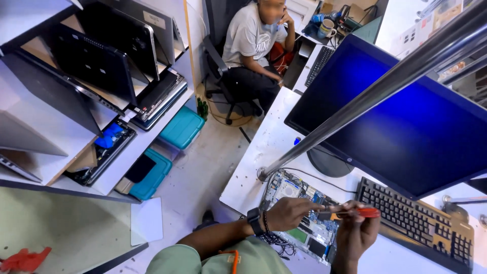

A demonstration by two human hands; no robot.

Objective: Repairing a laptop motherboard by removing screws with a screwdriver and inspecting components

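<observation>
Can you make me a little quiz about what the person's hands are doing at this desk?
1. True or false: the left hand wears a dark watch at its wrist.
2. What colour is the handle of the small tool gripped in the right hand? A) green B) red-orange C) white
3. Fill in: both hands work above an open ______ lying on the white desk, next to the black keyboard.

Key:
1. True. A dark band sits on that wrist, beside a beaded bracelet.
2. B.
3. Circuit board, with its blue and green parts bare.
</observation>
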